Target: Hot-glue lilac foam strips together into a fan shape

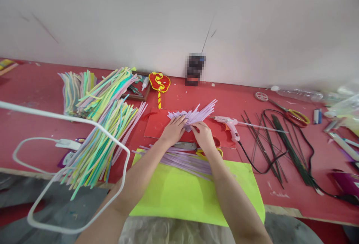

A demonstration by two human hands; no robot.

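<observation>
My left hand (173, 130) lies with fingers stretched flat on a fan of pale purple strips (196, 113), pressing its left end. Right beside it, my right hand (204, 134) pinches the lower edge of the same fan. The fan rests on a red sheet (153, 124) on the red table (33, 90). More purple strips (182, 159) lie loose under my wrists, partly on a lime green sheet (182, 195). A scissors with orange handles (216, 147) is mostly hidden by my right wrist.
A white glue gun (231, 124) lies right of the fan, its black cord running off right. Dark green wires (269, 143) and red-handled scissors (294, 116) sit further right. Piles of multicoloured strips (103, 124) fill the left. A white cable (70, 150) loops in front.
</observation>
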